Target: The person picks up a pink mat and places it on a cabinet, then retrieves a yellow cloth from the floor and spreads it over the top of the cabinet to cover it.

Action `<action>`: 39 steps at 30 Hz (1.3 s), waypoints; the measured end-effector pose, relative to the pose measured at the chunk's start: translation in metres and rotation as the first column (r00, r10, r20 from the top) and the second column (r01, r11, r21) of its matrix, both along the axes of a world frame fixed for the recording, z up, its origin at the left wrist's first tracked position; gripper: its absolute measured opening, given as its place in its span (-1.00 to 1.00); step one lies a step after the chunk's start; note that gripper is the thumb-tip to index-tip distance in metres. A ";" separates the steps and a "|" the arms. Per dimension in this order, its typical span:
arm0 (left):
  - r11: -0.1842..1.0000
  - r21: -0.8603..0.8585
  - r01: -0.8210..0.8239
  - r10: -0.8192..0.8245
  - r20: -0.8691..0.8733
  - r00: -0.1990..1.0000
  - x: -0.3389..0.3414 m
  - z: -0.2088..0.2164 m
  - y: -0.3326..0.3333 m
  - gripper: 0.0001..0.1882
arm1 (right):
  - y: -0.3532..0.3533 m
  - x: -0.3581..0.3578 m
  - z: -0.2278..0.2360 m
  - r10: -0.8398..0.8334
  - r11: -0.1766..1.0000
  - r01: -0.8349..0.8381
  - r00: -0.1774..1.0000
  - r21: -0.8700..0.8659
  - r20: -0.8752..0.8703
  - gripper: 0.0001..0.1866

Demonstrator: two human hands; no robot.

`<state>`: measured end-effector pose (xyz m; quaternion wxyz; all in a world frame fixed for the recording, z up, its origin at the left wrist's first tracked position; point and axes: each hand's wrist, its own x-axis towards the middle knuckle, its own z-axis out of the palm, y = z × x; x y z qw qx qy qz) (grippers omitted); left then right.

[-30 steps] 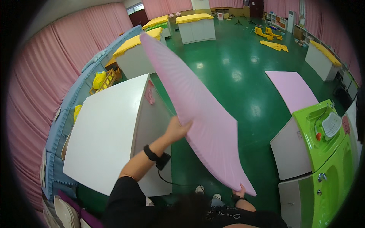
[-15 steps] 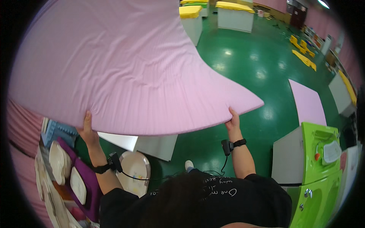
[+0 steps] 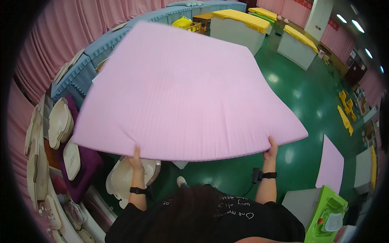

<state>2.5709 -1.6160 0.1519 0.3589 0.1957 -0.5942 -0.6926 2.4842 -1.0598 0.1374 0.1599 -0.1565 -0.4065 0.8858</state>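
Observation:
A large pink foam sheet (image 3: 186, 89) lies flat in the air in front of me, filling most of the view. My left hand (image 3: 135, 158) grips its near edge at the left, thumb on top. My right hand (image 3: 270, 149) grips the near edge close to the right corner. Both wrists wear black bands. The sheet hides a white table below; only a small white corner (image 3: 180, 165) shows under its near edge.
Cream moulded trays (image 3: 60, 121) and a purple cloth (image 3: 87, 164) are stacked at the left. Yellow-topped white tables (image 3: 239, 24) stand at the back on the green floor (image 3: 308, 101). Another pink sheet (image 3: 331, 165) and a green machine (image 3: 326, 214) are at the right.
The pink sheet has swung from on edge to flat, held out in front of me. My view has turned left toward the blue-skirted tables and stacked trays.

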 end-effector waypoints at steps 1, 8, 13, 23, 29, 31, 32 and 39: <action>0.995 0.096 -0.015 0.012 0.032 0.999 -0.007 -0.017 0.000 -0.49 | -0.002 -0.011 0.003 0.014 1.000 -0.014 1.000 0.011 -0.003 -0.52; 0.795 0.584 -0.164 0.134 0.094 0.986 -0.068 -0.075 -0.017 -0.55 | -0.036 -0.125 0.019 0.135 0.977 -0.142 0.989 0.158 0.055 -0.49; 0.750 0.653 -0.105 0.019 0.137 0.990 -0.066 -0.091 -0.024 -0.60 | -0.057 -0.197 0.025 0.217 0.960 -0.235 0.968 0.153 0.127 -0.50; 0.917 -0.285 -0.279 0.365 0.316 0.876 -0.073 -0.133 0.022 -0.84 | -0.022 -0.387 -0.027 0.397 0.905 -0.407 0.912 0.126 0.100 -0.48; 0.666 0.003 -0.746 0.693 0.365 0.621 -0.062 -0.121 0.024 -0.86 | -0.010 -0.482 -0.049 0.470 0.859 -0.502 0.851 0.099 0.235 -0.55; 0.637 -0.084 -0.767 0.737 0.361 0.572 -0.064 -0.127 0.008 -0.81 | 0.000 -0.510 -0.060 0.491 0.849 -0.525 0.825 0.059 0.281 -0.48; 0.648 -0.032 -0.761 0.691 0.445 0.570 -0.089 -0.113 0.008 -0.73 | 0.011 -0.524 -0.068 0.460 0.866 -0.498 0.826 0.040 0.327 -0.41; 0.337 -0.637 -0.693 0.784 0.598 -0.168 -0.163 -0.039 0.012 -0.41 | 0.025 -0.592 -0.077 0.060 0.835 -0.240 0.934 0.494 0.352 -0.14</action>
